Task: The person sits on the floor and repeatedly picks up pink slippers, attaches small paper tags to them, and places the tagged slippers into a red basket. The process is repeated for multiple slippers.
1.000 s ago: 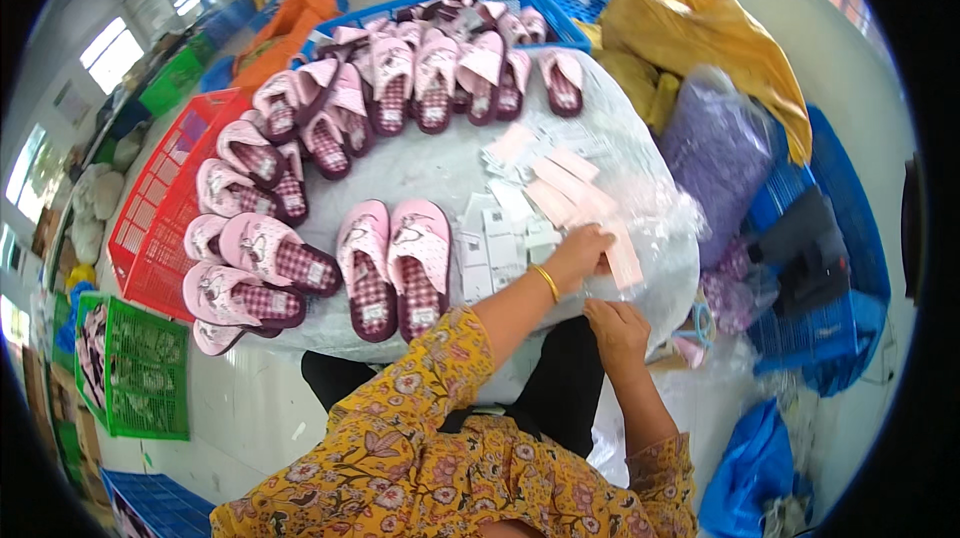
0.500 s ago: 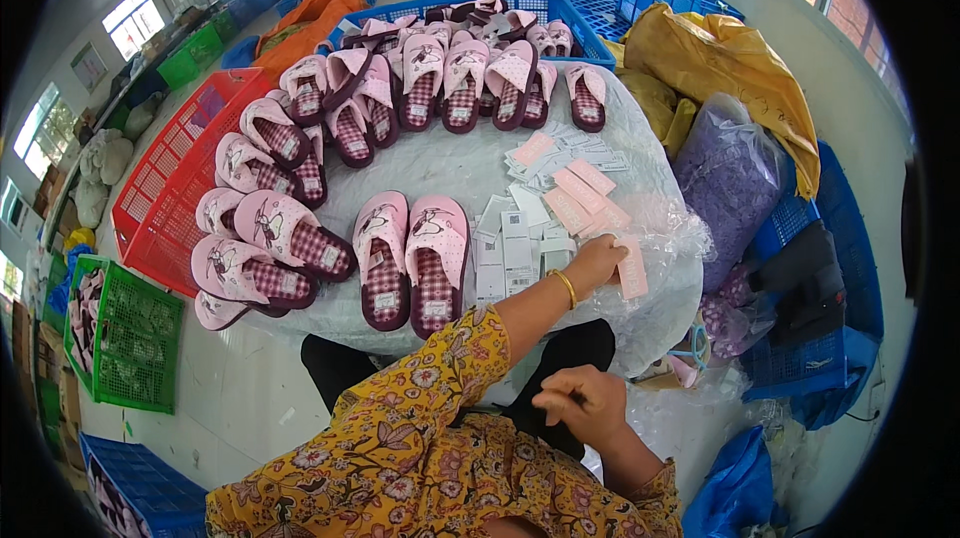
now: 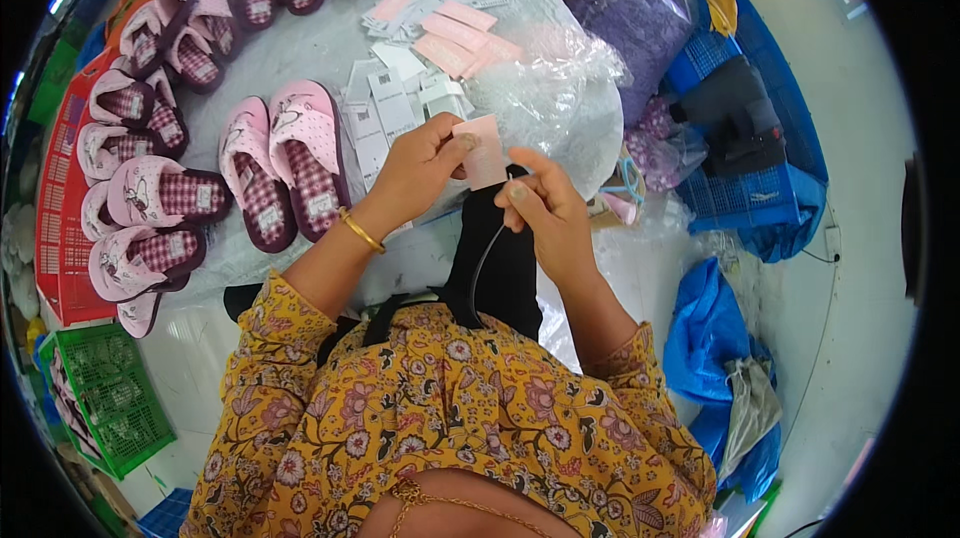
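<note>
On the table [image 3: 310,50], loose cards [image 3: 455,32] remain; my left hand [image 3: 424,164] grips one pink card [image 3: 485,153], my right hand [image 3: 550,206] a cord [image 3: 482,260], apparently unjoined.

Worn on the head, the left of two cameras gives a wide fisheye view, looking steeply down past the yellow shirt [image 3: 450,408] toward the counter [image 3: 325,48], near above the left grip [image 3: 428,160] and right grip [image 3: 550,203], straight edges bending at its rim.

Smooth paper card [image 3: 484,160], cloth slippers [image 3: 299,123] — glossy plastic film [image 3: 592,50], shiny metal bangle [image 3: 361,230].
</note>
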The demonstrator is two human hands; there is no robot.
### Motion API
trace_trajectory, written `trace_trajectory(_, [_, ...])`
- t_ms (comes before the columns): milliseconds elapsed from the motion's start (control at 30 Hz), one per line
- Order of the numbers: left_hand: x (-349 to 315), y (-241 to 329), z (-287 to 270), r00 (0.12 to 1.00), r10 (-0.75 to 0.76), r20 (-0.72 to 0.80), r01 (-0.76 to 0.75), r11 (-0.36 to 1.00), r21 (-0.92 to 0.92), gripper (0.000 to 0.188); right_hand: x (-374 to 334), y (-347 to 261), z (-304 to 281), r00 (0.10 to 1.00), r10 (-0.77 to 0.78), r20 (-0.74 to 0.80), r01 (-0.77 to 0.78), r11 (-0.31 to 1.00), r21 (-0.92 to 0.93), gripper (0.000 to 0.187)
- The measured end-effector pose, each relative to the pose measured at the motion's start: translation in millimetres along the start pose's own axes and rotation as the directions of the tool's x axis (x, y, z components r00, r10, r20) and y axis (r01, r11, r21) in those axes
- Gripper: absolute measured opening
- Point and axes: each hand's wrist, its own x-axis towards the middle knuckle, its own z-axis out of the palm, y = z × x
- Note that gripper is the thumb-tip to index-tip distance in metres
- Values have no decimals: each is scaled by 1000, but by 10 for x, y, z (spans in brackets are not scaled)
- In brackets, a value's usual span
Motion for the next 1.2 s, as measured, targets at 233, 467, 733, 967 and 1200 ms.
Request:
trace_trajectory(233, [-255,-74,-81,996,20,92,-47,952,302,18,127,10,128,998,48,50,-42,993,-108,45])
trace_trajectory(467, [-317,-65,-90,993,7,116,-43,949,312,19,187,69,176,997,75,18,-73,992,-106,35])
trace_trajectory(733, [-349,-82,-54,990,95,107,-124,946,299,18,185,112,179,996,86,15,-84,992,-94,26])
trace_trajectory(967, [-381,2,-44,976,140,166,-203,857,473,19,191,197,115,993,112,33,-112,994,-1,22])
trace_trajectory(1200, [-452,25,-55,973,83,217,-119,980,158,20,181,177,60,980,177,85,-175,984,-32,18])
